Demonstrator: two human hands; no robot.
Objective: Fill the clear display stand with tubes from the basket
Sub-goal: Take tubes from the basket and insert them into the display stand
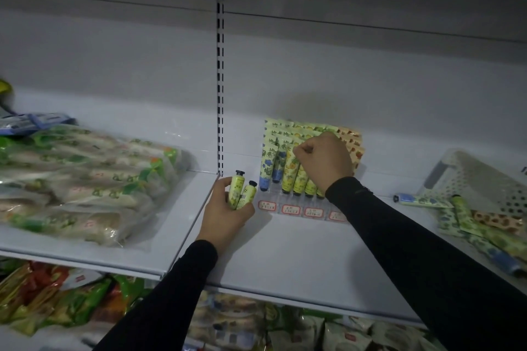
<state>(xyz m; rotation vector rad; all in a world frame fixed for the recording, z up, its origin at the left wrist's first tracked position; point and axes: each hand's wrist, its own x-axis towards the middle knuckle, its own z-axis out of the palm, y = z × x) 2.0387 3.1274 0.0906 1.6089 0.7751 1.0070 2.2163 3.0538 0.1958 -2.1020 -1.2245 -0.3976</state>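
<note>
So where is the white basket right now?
In the head view the white basket lies tipped on its side at the far right of the shelf, with loose tubes spilled in front of it, right of the clear display stand.

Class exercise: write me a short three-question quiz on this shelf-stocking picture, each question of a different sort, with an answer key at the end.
1. True or false: the left hand holds two yellow-green tubes with their black caps up.
2. Where is the white basket? A) left of the clear display stand B) right of it, tipped over, with loose tubes in front C) on the shelf below
3. Fill in: the right hand is at the stand's ______ tubes.

Key: 1 true; 2 B; 3 yellow
</note>
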